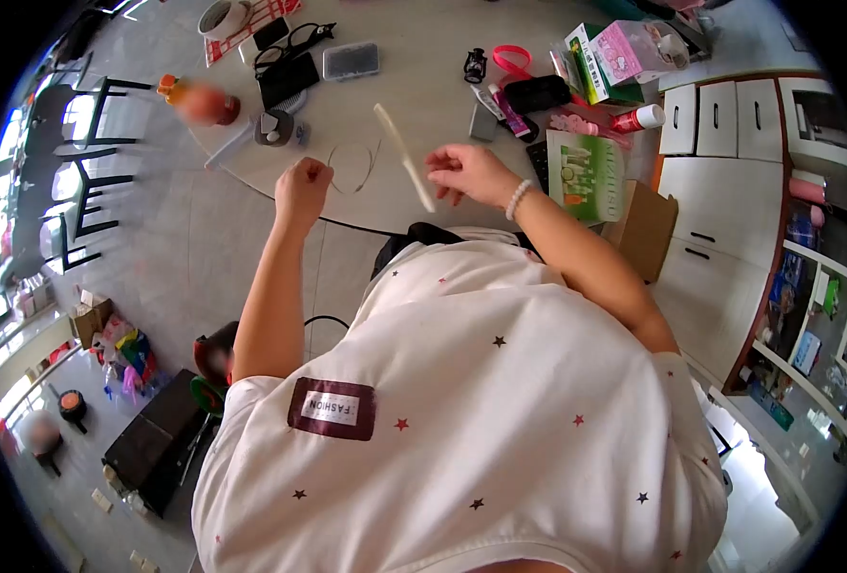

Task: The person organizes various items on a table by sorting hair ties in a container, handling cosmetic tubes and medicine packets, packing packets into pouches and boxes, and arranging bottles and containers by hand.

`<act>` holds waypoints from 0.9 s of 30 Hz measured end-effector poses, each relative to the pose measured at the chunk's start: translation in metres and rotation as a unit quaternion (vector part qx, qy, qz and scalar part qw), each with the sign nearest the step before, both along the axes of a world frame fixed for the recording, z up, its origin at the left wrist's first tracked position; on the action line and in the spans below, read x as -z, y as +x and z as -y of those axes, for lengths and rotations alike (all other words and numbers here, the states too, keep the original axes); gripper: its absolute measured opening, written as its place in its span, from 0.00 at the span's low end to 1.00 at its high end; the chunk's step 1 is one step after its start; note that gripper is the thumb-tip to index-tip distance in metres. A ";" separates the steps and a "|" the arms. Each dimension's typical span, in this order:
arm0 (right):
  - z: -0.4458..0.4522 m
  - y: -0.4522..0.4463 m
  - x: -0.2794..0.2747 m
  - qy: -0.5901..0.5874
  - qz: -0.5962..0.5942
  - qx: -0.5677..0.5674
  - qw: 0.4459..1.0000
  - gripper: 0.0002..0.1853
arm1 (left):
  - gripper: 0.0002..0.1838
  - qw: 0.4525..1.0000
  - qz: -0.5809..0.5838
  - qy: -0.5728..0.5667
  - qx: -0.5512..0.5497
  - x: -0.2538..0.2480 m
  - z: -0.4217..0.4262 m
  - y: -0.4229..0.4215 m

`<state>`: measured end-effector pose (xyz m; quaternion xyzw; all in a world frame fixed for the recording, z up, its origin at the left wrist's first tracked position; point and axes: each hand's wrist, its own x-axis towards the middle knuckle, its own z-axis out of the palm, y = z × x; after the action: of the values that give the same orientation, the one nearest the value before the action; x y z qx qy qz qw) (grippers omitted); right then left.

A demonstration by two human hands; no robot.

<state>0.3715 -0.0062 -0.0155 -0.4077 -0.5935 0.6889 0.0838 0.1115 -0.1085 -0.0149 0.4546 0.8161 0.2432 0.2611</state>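
Observation:
My left hand (301,196) is closed in a pinch at the table's near edge. From its fingertips a thin, wire-like strand (358,190) curves out in a loose loop. My right hand (471,175), with a beaded bracelet (518,199) at the wrist, has its fingers loosely bent and apart, and I see nothing gripped in them. Just left of those fingers is a long, narrow, pale strip (405,156), slanting down towards the table edge. Whether the right fingertips touch the strip is hard to tell.
On the table (423,57) are an orange-capped bottle (199,101), a tape dispenser (273,127), glasses (294,46) and a clear case (352,61). To the right stand a green box (586,177), a black pouch (536,94) and a cardboard box (645,229). White cabinets (719,191) lie beyond.

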 end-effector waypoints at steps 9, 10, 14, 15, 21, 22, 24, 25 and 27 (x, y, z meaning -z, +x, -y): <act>0.001 0.002 -0.032 -0.007 -0.043 -0.021 0.999 0.13 | 0.08 0.993 0.112 0.013 -0.030 -0.018 -0.007 0.067; 0.000 0.005 -0.037 0.008 -0.034 -0.019 0.999 0.13 | 0.08 0.993 0.114 0.019 -0.021 -0.019 -0.009 0.077; -0.008 0.025 -0.032 -0.015 -0.035 0.040 0.998 0.14 | 0.10 0.987 0.155 0.039 -0.021 -0.034 -0.016 0.109; -0.010 0.031 -0.032 -0.025 -0.048 0.057 0.997 0.14 | 0.11 0.981 0.183 0.052 -0.044 -0.036 -0.019 0.114; -0.017 0.091 -0.036 -0.032 -0.101 0.197 0.975 0.11 | 0.24 0.998 -0.055 0.000 -0.038 -0.015 -0.013 0.110; -0.021 0.108 -0.033 -0.028 -0.104 0.214 0.971 0.11 | 0.27 0.995 -0.097 -0.024 -0.031 -0.005 -0.010 0.109; -0.025 0.143 -0.033 -0.006 -0.065 0.250 0.966 0.11 | 0.30 0.992 -0.111 -0.052 -0.028 0.009 -0.007 0.112; -0.027 0.160 -0.030 0.005 -0.037 0.266 0.963 0.11 | 0.29 0.991 -0.117 -0.058 -0.027 0.009 -0.005 0.116; -0.028 0.189 -0.027 0.017 0.017 0.286 0.958 0.12 | 0.28 0.989 -0.128 -0.073 -0.028 0.011 -0.006 0.122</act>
<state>0.5601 0.0223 0.0115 -0.5703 -0.4653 0.6190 0.2741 0.2331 -0.1024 -0.0258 0.4383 0.8709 0.1301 0.1803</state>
